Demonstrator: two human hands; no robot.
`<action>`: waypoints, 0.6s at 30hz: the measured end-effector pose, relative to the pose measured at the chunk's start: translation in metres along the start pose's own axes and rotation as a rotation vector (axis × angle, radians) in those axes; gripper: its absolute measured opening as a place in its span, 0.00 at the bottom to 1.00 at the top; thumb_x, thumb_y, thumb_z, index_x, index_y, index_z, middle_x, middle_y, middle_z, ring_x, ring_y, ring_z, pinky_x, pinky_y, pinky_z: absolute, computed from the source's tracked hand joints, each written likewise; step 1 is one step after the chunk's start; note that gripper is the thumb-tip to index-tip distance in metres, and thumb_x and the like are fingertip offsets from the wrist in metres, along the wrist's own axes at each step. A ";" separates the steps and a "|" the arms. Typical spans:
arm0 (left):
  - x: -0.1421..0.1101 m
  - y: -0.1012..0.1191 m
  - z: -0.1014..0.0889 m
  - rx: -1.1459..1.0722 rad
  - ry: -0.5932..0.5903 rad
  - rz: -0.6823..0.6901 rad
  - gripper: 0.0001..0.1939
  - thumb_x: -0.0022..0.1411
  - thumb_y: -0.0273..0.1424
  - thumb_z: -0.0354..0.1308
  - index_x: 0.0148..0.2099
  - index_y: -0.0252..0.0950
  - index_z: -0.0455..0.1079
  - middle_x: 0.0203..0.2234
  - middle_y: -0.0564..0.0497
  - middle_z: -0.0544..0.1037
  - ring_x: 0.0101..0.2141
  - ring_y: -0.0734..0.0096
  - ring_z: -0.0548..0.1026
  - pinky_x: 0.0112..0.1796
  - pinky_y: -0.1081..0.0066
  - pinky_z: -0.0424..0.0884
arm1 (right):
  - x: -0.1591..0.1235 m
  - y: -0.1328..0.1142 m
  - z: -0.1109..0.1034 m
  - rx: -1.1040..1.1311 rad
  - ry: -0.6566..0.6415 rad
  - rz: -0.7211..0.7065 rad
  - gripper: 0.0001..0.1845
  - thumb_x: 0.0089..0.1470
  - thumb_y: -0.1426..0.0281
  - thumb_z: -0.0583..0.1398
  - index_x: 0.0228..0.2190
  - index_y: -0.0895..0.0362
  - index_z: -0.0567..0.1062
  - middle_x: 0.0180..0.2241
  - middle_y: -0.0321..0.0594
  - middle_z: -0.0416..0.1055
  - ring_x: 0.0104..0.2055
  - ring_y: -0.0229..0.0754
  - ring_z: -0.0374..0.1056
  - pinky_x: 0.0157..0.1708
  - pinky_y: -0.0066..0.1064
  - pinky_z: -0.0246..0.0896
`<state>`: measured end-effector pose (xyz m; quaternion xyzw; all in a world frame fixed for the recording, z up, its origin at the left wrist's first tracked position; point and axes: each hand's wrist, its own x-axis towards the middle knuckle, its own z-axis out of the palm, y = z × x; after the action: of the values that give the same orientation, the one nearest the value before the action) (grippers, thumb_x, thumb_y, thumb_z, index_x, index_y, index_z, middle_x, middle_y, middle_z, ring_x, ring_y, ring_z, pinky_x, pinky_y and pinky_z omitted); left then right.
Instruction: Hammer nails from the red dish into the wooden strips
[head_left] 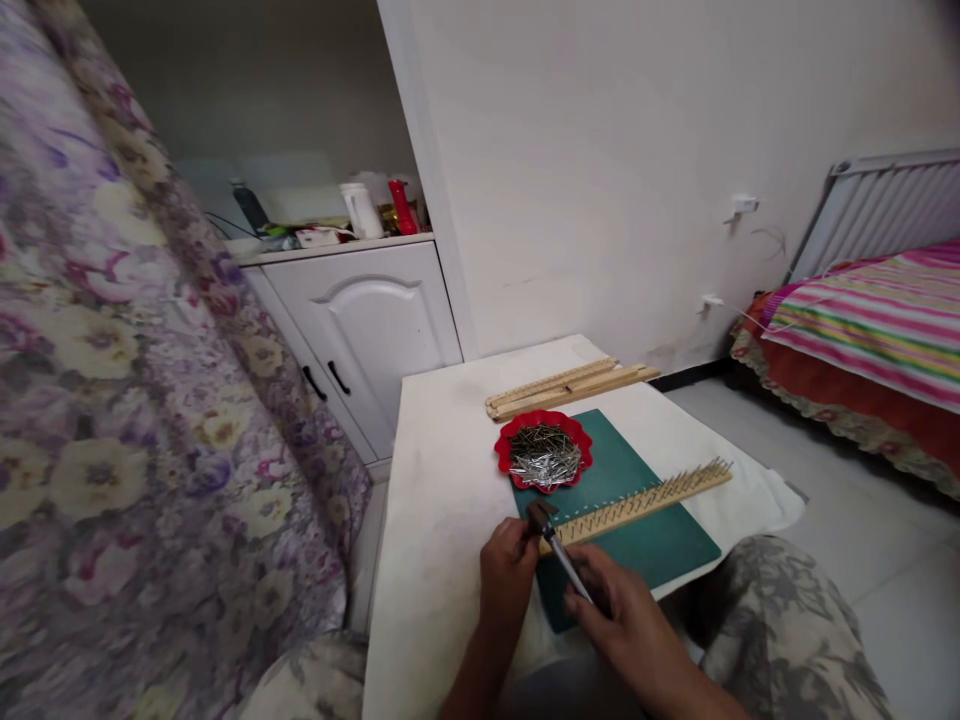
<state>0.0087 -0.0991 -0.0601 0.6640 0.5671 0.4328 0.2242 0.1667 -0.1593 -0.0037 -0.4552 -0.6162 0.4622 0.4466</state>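
Note:
My right hand [619, 600] is wrapped round the handle of a hammer [564, 562], whose head is over the left end of a wooden strip [600, 519]. Rows of nails stick up along that strip, which lies across a green mat [611, 455]. At the strip's left end is my left hand [506, 560], its thumb and fingers pinched together close to the hammer head. What is between those fingertips is too small to make out. Behind the strip, a red scalloped dish [501, 455] holds many loose nails [546, 455], some dark and some silvery.
More wooden strips [570, 388] lie at the back of the white-covered table [442, 480]. A floral curtain [97, 400] hangs at the left, beside a white cabinet [375, 330]. To the right is a bed [870, 310] with a striped cover.

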 end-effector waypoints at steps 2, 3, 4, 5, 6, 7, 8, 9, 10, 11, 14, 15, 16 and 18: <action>0.000 0.000 0.000 -0.017 0.005 -0.007 0.06 0.55 0.28 0.51 0.27 0.36 0.67 0.22 0.55 0.69 0.27 0.72 0.68 0.28 0.75 0.62 | -0.001 0.000 0.000 -0.014 0.017 0.007 0.18 0.47 0.75 0.57 0.42 0.54 0.73 0.28 0.35 0.75 0.31 0.44 0.70 0.33 0.31 0.62; 0.000 -0.001 0.000 -0.025 0.013 -0.004 0.06 0.54 0.27 0.51 0.27 0.36 0.67 0.22 0.54 0.69 0.27 0.72 0.68 0.28 0.75 0.62 | -0.001 0.000 0.000 -0.022 0.019 0.005 0.18 0.47 0.75 0.57 0.42 0.54 0.73 0.27 0.34 0.75 0.31 0.44 0.70 0.32 0.31 0.62; 0.001 -0.001 0.001 -0.029 0.020 0.001 0.06 0.54 0.27 0.51 0.27 0.36 0.67 0.22 0.54 0.69 0.27 0.72 0.68 0.28 0.75 0.62 | 0.000 0.001 0.000 -0.028 0.014 0.000 0.18 0.47 0.75 0.57 0.41 0.54 0.73 0.27 0.34 0.75 0.30 0.44 0.69 0.32 0.30 0.62; 0.001 -0.001 0.001 -0.028 0.024 0.005 0.06 0.53 0.26 0.51 0.26 0.36 0.67 0.22 0.54 0.69 0.27 0.72 0.68 0.28 0.75 0.62 | 0.000 0.001 0.000 -0.029 0.007 -0.005 0.17 0.46 0.76 0.58 0.41 0.54 0.73 0.26 0.34 0.74 0.30 0.44 0.69 0.32 0.30 0.62; 0.001 -0.001 0.001 -0.023 0.022 0.005 0.06 0.53 0.26 0.51 0.26 0.36 0.67 0.22 0.54 0.69 0.27 0.72 0.69 0.28 0.75 0.63 | 0.001 0.000 0.001 -0.026 -0.005 -0.008 0.17 0.47 0.76 0.58 0.41 0.54 0.73 0.26 0.34 0.74 0.29 0.44 0.69 0.31 0.30 0.62; 0.001 -0.001 0.001 -0.017 0.018 0.001 0.06 0.53 0.26 0.51 0.26 0.36 0.67 0.22 0.54 0.69 0.27 0.72 0.69 0.28 0.75 0.63 | 0.001 0.000 0.001 -0.018 -0.015 -0.011 0.17 0.47 0.76 0.57 0.41 0.54 0.73 0.26 0.34 0.74 0.29 0.43 0.69 0.31 0.30 0.62; 0.001 -0.001 0.001 -0.011 0.009 -0.005 0.06 0.54 0.27 0.50 0.27 0.37 0.67 0.23 0.54 0.70 0.27 0.71 0.69 0.29 0.75 0.64 | 0.000 0.000 0.001 -0.005 -0.024 -0.013 0.17 0.48 0.76 0.57 0.42 0.54 0.72 0.27 0.34 0.74 0.29 0.43 0.69 0.31 0.30 0.62; 0.001 0.000 0.000 -0.008 -0.001 -0.010 0.06 0.55 0.28 0.50 0.27 0.37 0.67 0.23 0.54 0.70 0.28 0.71 0.70 0.30 0.74 0.65 | -0.001 -0.001 0.001 0.012 -0.026 -0.014 0.18 0.49 0.76 0.57 0.43 0.53 0.71 0.28 0.35 0.74 0.31 0.43 0.70 0.32 0.30 0.62; 0.000 0.001 -0.001 -0.012 -0.013 -0.010 0.06 0.56 0.28 0.50 0.29 0.37 0.68 0.24 0.53 0.71 0.29 0.70 0.70 0.31 0.74 0.66 | -0.003 -0.001 0.001 0.034 -0.027 -0.013 0.18 0.50 0.76 0.56 0.44 0.53 0.71 0.29 0.35 0.74 0.32 0.44 0.70 0.33 0.30 0.62; 0.000 0.002 -0.002 -0.020 -0.022 -0.005 0.07 0.57 0.29 0.50 0.30 0.37 0.68 0.26 0.52 0.72 0.31 0.69 0.71 0.33 0.72 0.67 | -0.006 0.000 -0.001 0.056 -0.021 -0.008 0.18 0.51 0.75 0.56 0.45 0.53 0.70 0.29 0.35 0.73 0.33 0.44 0.70 0.34 0.30 0.63; -0.003 0.001 -0.008 -0.017 -0.046 0.031 0.08 0.57 0.30 0.52 0.38 0.38 0.70 0.34 0.49 0.74 0.38 0.65 0.72 0.40 0.67 0.69 | -0.018 0.007 -0.007 0.111 0.007 0.037 0.15 0.51 0.73 0.58 0.43 0.53 0.71 0.25 0.33 0.71 0.33 0.46 0.70 0.36 0.32 0.63; -0.004 0.000 -0.009 0.002 -0.049 0.040 0.10 0.56 0.30 0.53 0.40 0.38 0.70 0.36 0.48 0.74 0.39 0.64 0.72 0.42 0.65 0.69 | -0.023 0.011 -0.009 0.124 -0.002 0.051 0.15 0.50 0.73 0.59 0.42 0.53 0.72 0.23 0.33 0.70 0.31 0.45 0.70 0.36 0.32 0.63; -0.006 -0.001 -0.010 0.026 -0.052 0.046 0.11 0.54 0.30 0.55 0.42 0.38 0.70 0.37 0.47 0.74 0.41 0.63 0.72 0.43 0.63 0.69 | -0.027 0.017 -0.012 0.137 0.003 0.067 0.14 0.48 0.72 0.60 0.40 0.53 0.74 0.22 0.32 0.70 0.30 0.45 0.69 0.35 0.32 0.64; -0.008 -0.005 -0.011 0.068 -0.053 0.059 0.13 0.52 0.28 0.56 0.42 0.38 0.69 0.38 0.48 0.74 0.41 0.62 0.72 0.44 0.61 0.69 | -0.036 0.029 -0.015 0.172 -0.004 0.104 0.13 0.46 0.71 0.61 0.38 0.54 0.75 0.22 0.33 0.70 0.28 0.43 0.68 0.33 0.31 0.64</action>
<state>-0.0028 -0.1078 -0.0606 0.6989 0.5555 0.4019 0.2037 0.1922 -0.1870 -0.0337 -0.4457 -0.5506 0.5370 0.4580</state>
